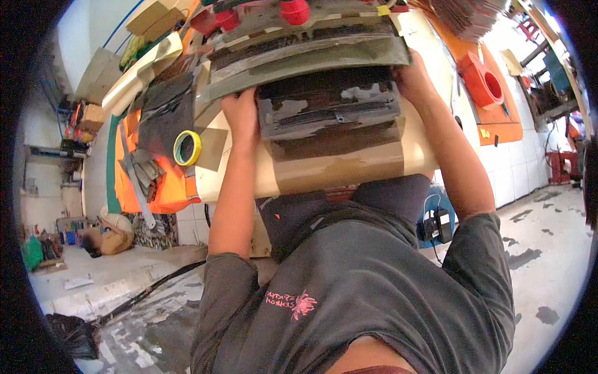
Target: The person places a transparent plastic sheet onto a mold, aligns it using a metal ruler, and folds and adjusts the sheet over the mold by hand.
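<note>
A black panel with a zipper [330, 115] lies in front of me on the worktop, its surface worn or smeared with grey patches. My left hand [242, 115] is closed at its left edge, the fingertips hidden behind it. At the upper right corner my right hand [412, 78] is closed too, its fingers mostly out of sight. A long grey-green strip [311, 65] crosses just beyond the panel, its right end close to my right hand. Further dark layers [305, 38] lie behind the strip. Beige sheet material [349, 163] covers the front edge below the panel.
A roll of yellow tape [187, 148] lies left of my left arm, beside black and orange material [163, 115]. Red cylinders [294, 11] stand at the back. A red block with a round hole [481, 81] is to the right. Another person [115, 234] is low at the far left.
</note>
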The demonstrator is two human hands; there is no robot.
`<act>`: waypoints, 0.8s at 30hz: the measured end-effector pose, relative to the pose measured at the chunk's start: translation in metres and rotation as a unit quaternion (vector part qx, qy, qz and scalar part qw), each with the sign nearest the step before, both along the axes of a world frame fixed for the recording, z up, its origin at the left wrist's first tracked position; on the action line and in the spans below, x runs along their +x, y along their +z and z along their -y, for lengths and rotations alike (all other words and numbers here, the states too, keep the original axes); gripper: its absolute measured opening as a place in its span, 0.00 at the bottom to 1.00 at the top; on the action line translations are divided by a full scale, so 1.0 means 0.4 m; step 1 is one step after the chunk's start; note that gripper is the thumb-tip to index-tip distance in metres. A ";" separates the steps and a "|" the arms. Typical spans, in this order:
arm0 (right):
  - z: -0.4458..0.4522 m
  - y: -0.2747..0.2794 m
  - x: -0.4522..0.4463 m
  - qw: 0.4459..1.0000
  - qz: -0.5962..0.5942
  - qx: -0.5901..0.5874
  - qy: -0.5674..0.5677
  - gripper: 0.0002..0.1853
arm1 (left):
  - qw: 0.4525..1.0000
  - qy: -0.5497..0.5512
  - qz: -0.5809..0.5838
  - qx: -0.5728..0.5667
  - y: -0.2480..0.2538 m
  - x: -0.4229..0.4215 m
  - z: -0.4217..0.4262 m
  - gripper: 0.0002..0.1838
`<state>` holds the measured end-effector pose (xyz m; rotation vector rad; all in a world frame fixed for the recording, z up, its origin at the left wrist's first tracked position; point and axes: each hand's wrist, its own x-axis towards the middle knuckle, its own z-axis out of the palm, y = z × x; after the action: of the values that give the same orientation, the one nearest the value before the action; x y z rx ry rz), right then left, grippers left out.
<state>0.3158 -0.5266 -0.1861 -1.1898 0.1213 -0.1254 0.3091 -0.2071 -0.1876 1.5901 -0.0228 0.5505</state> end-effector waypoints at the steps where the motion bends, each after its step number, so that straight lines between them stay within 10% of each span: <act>1: -0.002 0.001 0.003 1.000 0.001 0.000 0.008 0.07 | 1.000 -0.002 0.025 -0.012 0.000 -0.001 0.002 0.16; 21: 0.051 -0.069 0.046 0.982 0.053 -0.176 0.034 0.12 | 0.999 0.016 -0.029 -0.023 0.003 0.003 0.003 0.15; 24: 0.030 -0.036 0.023 1.000 -0.015 -0.005 0.014 0.11 | 0.999 -0.003 -0.018 -0.037 -0.004 0.004 -0.001 0.14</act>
<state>0.3249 -0.5384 -0.2004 -1.2036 0.1303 -0.0849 0.3108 -0.2068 -0.1891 1.5261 0.0194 0.5132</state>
